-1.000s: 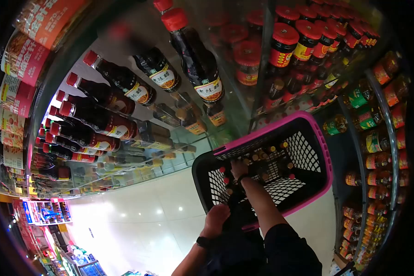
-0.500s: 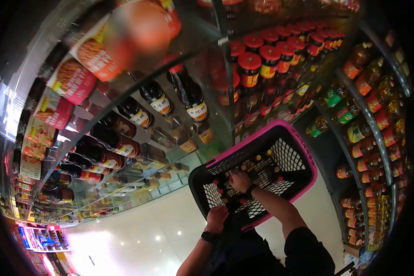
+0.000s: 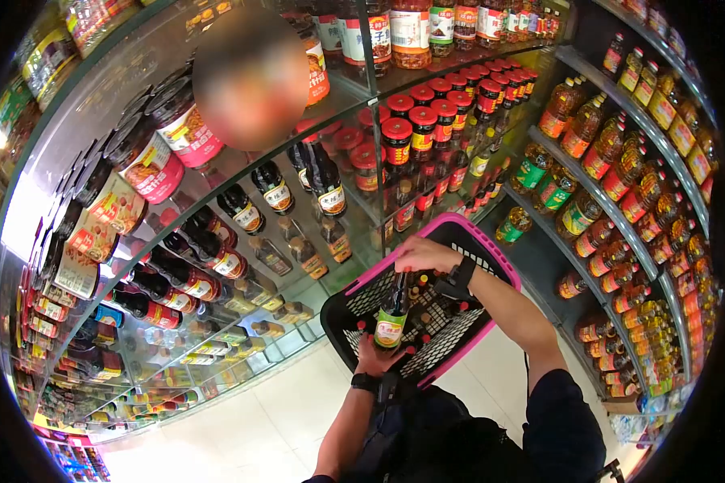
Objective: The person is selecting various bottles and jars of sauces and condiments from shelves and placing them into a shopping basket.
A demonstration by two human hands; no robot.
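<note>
A dark sauce bottle (image 3: 392,314) with a red cap and a green-and-white label stands nearly upright above the shopping basket (image 3: 505,258). My right hand (image 3: 428,255) pinches it at the cap, fingers closed. Under its base, my left hand (image 3: 375,357) supports it, with the fingers partly hidden behind the glass. The basket is black mesh with a pink rim. Several more bottles lie or stand inside it, some with red caps, and a few yellowish tops (image 3: 423,280) show. My right forearm covers part of the basket.
Glass shelves on the left hold dark sauce bottles (image 3: 328,189), tubs with pink labels (image 3: 187,133) and red-lidded jars (image 3: 423,129). Curved shelves on the right carry oil bottles (image 3: 604,153). The shelf edge (image 3: 242,173) runs close to the basket. Pale floor tiles (image 3: 274,410) lie below.
My right hand has risen from inside the basket, bringing up the sauce bottle. My left hand has come beneath the bottle's base. The camera view has shifted, showing more of the upper shelves.
</note>
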